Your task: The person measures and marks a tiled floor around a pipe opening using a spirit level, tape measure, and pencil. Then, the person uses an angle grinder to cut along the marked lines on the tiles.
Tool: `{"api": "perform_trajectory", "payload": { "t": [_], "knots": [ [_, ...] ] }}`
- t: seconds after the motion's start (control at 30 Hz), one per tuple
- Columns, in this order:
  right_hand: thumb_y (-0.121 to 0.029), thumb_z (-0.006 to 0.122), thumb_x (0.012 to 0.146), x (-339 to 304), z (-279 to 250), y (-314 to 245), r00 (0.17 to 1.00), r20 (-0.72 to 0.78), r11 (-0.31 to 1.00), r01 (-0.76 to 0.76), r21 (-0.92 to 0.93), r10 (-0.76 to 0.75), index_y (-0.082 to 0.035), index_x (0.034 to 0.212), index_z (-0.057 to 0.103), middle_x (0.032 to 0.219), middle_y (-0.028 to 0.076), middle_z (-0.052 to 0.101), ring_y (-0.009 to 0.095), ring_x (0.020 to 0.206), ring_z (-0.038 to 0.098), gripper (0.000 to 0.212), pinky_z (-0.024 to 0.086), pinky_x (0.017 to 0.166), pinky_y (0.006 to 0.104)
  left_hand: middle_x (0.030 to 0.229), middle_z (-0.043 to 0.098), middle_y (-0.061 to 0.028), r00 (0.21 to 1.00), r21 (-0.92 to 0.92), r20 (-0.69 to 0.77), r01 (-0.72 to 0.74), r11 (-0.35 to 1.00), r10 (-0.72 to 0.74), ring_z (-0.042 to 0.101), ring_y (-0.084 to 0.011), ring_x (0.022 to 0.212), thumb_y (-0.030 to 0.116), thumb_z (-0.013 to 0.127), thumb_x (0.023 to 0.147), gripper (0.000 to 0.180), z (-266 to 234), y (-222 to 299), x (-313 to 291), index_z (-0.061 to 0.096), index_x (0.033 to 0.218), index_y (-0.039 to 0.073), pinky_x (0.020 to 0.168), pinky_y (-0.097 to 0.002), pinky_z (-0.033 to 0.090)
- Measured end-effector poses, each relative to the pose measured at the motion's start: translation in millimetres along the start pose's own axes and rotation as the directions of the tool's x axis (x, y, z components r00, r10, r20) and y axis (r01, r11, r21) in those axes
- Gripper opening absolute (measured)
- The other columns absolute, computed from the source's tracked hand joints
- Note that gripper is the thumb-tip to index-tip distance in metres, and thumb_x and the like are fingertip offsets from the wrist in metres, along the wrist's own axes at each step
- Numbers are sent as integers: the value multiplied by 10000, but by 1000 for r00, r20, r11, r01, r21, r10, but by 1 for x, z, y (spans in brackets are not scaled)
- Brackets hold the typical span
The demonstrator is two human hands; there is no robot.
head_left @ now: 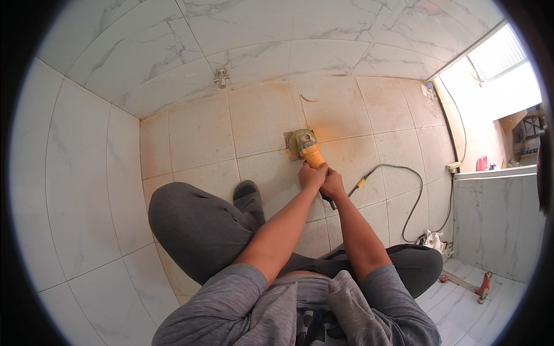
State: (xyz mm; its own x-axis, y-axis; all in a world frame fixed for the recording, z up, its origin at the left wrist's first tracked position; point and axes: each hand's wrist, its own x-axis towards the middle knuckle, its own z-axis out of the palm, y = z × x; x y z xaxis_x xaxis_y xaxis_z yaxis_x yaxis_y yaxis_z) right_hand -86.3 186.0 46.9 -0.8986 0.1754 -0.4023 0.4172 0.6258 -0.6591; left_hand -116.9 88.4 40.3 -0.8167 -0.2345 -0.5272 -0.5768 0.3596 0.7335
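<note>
Both my hands are wrapped round a yellow angle grinder (pixel 312 154) held low over the tiled floor. My left hand (pixel 312 176) grips the body just behind the grinder's head, and my right hand (pixel 332 184) closes on the rear part beside it. The round guard and head sit over a dark square cut-out (pixel 288 139) in the floor tile, hiding most of it. Whether the disc touches the tile, I cannot tell. Orange dust (pixel 330 130) spreads over the tiles to the right of the head.
A black power cord (pixel 416 176) with a yellow sleeve loops across the floor to the right. My sandalled foot (pixel 247 199) stands left of the grinder. A metal valve (pixel 221 78) juts from the marbled far wall. At lower right are a white bag (pixel 434 242) and a reddish fitting (pixel 485 286).
</note>
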Motion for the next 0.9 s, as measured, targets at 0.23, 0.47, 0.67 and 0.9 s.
{"api": "perform_trajectory", "payload": {
  "t": [0.23,0.47,0.67,0.9],
  "knots": [
    [-395,783,786,3,0,-2,1000,-6,1000,4,-11,-4,92,1240,642,1015,325,725,444,1031,714,681,561,860,476,1114,725,-276,1000,-50,-8,-17,999,17,690,-447,1081,440,824,743,640,0,1,2,667,1167,-12,930,-492,555],
    [-378,781,786,5,2,-5,1000,-12,1000,16,-22,-17,87,1230,647,1008,323,725,445,1027,713,656,563,863,483,1133,728,-267,1000,-34,-7,-7,999,6,702,-418,1089,498,829,727,676,-4,3,4,700,1153,-11,936,-472,556],
    [-370,788,782,6,5,-5,1000,-13,999,21,-45,-22,88,1225,648,990,321,727,442,1015,717,653,567,848,477,1144,726,-262,1000,-33,-9,6,999,-6,700,-412,1093,485,832,726,665,-2,-1,7,699,1155,-5,940,-467,555],
    [-369,789,789,2,3,-2,1000,-12,999,28,-18,-28,87,1186,663,975,316,730,441,999,722,617,566,831,470,1137,729,-257,1000,-63,-9,4,998,-5,705,-409,1083,460,830,722,637,2,-5,6,695,1145,3,942,-466,555]
  ]
}}
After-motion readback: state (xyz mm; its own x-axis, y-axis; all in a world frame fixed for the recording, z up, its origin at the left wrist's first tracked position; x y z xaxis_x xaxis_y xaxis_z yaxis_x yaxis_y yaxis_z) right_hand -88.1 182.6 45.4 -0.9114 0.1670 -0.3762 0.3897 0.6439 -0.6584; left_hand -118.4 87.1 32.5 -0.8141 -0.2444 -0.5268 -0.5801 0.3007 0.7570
